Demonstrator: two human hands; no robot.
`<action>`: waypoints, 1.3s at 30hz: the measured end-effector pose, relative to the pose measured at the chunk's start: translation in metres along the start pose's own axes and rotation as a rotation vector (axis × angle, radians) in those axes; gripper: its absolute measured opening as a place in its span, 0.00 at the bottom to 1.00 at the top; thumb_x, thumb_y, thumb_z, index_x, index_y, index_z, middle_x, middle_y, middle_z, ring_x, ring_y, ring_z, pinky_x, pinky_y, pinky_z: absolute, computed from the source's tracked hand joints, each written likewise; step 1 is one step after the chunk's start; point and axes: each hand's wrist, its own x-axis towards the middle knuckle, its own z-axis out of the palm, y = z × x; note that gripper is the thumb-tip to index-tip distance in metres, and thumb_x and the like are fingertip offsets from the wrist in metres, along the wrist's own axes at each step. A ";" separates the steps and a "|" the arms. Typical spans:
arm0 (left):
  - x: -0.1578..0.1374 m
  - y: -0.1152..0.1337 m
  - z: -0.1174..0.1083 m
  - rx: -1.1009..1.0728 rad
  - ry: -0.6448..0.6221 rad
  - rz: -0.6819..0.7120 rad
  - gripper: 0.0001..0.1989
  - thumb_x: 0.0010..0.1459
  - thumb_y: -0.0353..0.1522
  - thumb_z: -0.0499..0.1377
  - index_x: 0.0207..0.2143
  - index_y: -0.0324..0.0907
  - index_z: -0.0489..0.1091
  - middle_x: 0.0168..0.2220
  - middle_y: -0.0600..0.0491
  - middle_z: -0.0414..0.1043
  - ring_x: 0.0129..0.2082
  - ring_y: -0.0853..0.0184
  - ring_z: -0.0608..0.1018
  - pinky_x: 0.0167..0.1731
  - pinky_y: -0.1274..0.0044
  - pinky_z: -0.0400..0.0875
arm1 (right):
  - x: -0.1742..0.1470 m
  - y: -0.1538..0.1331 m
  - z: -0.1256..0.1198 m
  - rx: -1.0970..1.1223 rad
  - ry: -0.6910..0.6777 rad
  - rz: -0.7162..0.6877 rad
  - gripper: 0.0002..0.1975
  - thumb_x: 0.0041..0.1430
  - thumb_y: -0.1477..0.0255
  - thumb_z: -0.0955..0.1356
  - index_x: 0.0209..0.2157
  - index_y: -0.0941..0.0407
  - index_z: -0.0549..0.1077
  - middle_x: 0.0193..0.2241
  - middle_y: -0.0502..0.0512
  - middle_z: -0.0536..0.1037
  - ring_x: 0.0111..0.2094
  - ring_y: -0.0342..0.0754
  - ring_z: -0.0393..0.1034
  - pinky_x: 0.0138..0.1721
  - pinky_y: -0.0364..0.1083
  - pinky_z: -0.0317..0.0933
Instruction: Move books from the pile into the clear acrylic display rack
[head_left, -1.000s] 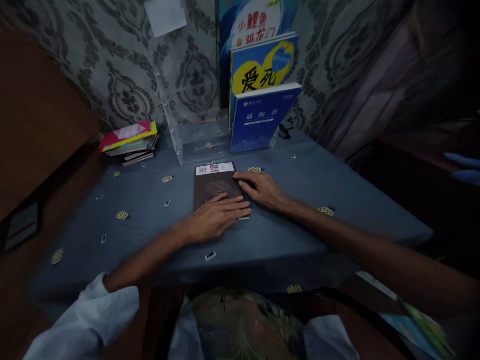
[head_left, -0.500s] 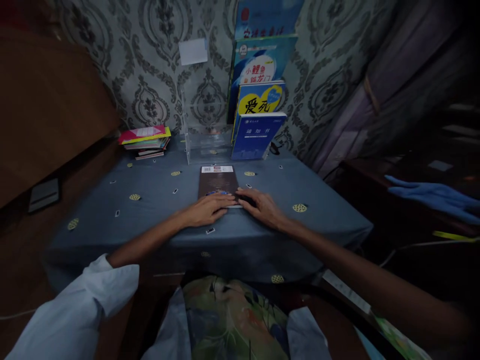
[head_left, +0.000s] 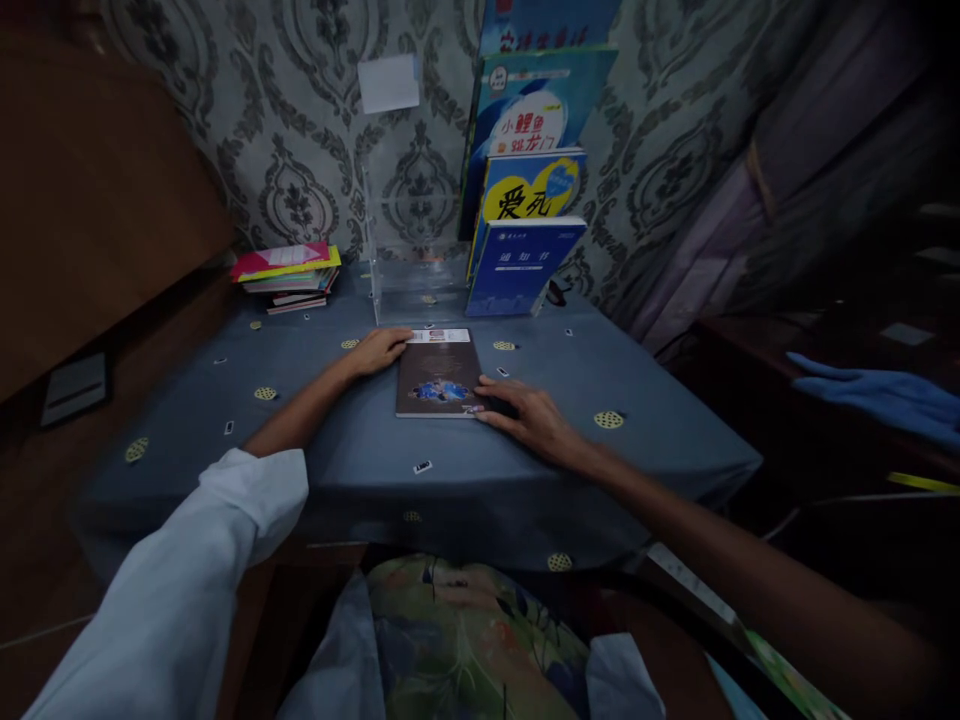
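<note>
Tablecloth (head_left: 352,430), patterned wallpaper (head_left: 292,190), brown book (head_left: 436,367) touched by left hand (head_left: 381,350), right hand (head_left: 532,415), fingers loosely spread

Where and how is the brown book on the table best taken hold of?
Probably by its right edge, toward the near corner, coming from the right. The brown book lies flat on the tablecloth, so its thin edges look easiest to pinch; the right hand is at that edge, the left hand at the far left corner.

From my end I see cloth-covered counter (head_left: 337,450): brown book (head_left: 439,366) lying flat near middle, clear stand (head_left: 416,288) behind it, stack of booklets (head_left: 291,277) at far left corner.
</note>
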 end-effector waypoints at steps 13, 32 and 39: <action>-0.067 0.030 0.004 -0.053 0.048 0.060 0.22 0.65 0.31 0.49 0.58 0.39 0.71 0.60 0.45 0.70 0.61 0.60 0.72 0.63 0.62 0.64 | 0.004 0.008 -0.002 -0.048 -0.033 -0.068 0.20 0.64 0.63 0.68 0.55 0.54 0.75 0.58 0.62 0.75 0.58 0.60 0.70 0.62 0.64 0.59; -0.103 0.104 0.002 0.105 -0.028 0.332 0.21 0.68 0.30 0.50 0.61 0.41 0.66 0.61 0.44 0.69 0.62 0.60 0.71 0.63 0.60 0.64 | 0.003 0.015 0.006 0.007 0.020 -0.042 0.23 0.63 0.61 0.69 0.58 0.52 0.72 0.58 0.61 0.74 0.61 0.58 0.67 0.63 0.63 0.57; -0.055 0.138 0.020 0.099 -0.110 0.401 0.21 0.68 0.32 0.51 0.62 0.40 0.65 0.63 0.44 0.67 0.64 0.61 0.68 0.64 0.62 0.62 | -0.004 0.010 0.001 0.047 -0.015 0.003 0.32 0.60 0.62 0.70 0.64 0.53 0.64 0.60 0.62 0.72 0.62 0.60 0.64 0.61 0.63 0.59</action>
